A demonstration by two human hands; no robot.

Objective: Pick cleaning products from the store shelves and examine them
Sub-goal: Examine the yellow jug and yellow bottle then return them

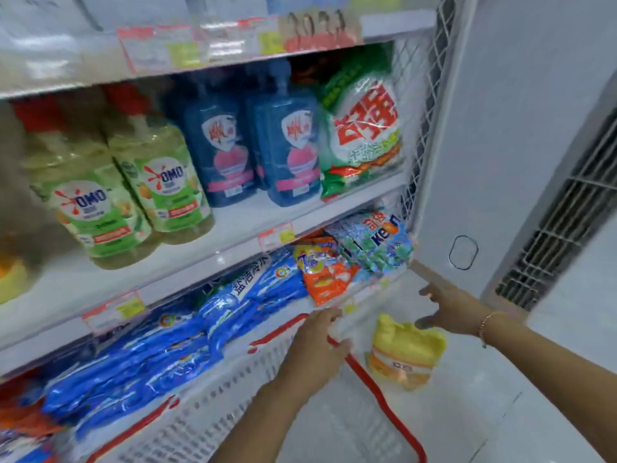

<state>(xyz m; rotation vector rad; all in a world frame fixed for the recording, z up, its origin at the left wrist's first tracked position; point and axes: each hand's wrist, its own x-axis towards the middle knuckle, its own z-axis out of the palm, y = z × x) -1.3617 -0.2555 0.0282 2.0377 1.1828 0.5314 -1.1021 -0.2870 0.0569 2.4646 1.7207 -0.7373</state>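
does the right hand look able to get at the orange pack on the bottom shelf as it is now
Probably yes: the right hand is open, fingers pointing toward the shelf, and the orange pack lies at the shelf's front edge with nothing visible between them.

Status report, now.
Left hand grips red rim. Right hand open, thumb by yellow packet, contact unclear. Nothing between hand and packet.

OMO on green bottles [96, 208], Keon bag [374, 242]
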